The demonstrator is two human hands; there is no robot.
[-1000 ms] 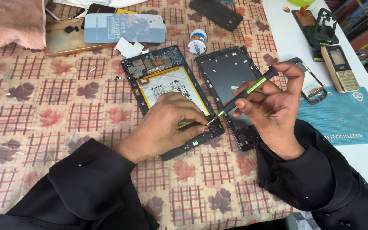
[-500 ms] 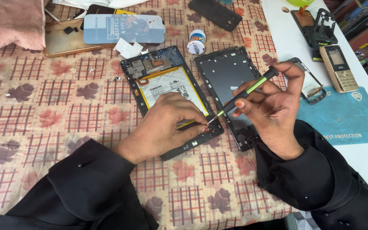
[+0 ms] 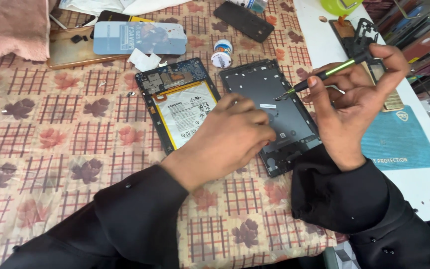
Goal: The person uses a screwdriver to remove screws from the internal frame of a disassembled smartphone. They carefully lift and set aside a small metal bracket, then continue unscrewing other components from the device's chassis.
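An opened tablet [image 3: 175, 107] lies on the checked cloth, its white battery and circuit board exposed. Beside it on the right lies its dark back cover [image 3: 274, 99], inner side up. My left hand [image 3: 230, 137] rests palm down over the tablet's lower right corner, pressing on it; its fingers hide that corner. My right hand [image 3: 354, 104] is raised above the back cover's right edge and holds a black and green screwdriver [image 3: 324, 75] by the shaft, tip pointing left and down just above the cover.
A flower-patterned checked cloth [image 3: 51, 144] covers the table. Behind lie a screen protector pack [image 3: 140, 37], a brown phone case [image 3: 70, 55], a small round tin [image 3: 221, 54], a black phone [image 3: 244, 21] and pink fabric [image 3: 11, 27]. At right are a blue mat [image 3: 399, 142] and phone parts [image 3: 359, 35].
My right hand has lifted the screwdriver up and to the right, away from the tablet's lower edge. My left hand has stayed on the tablet's corner.
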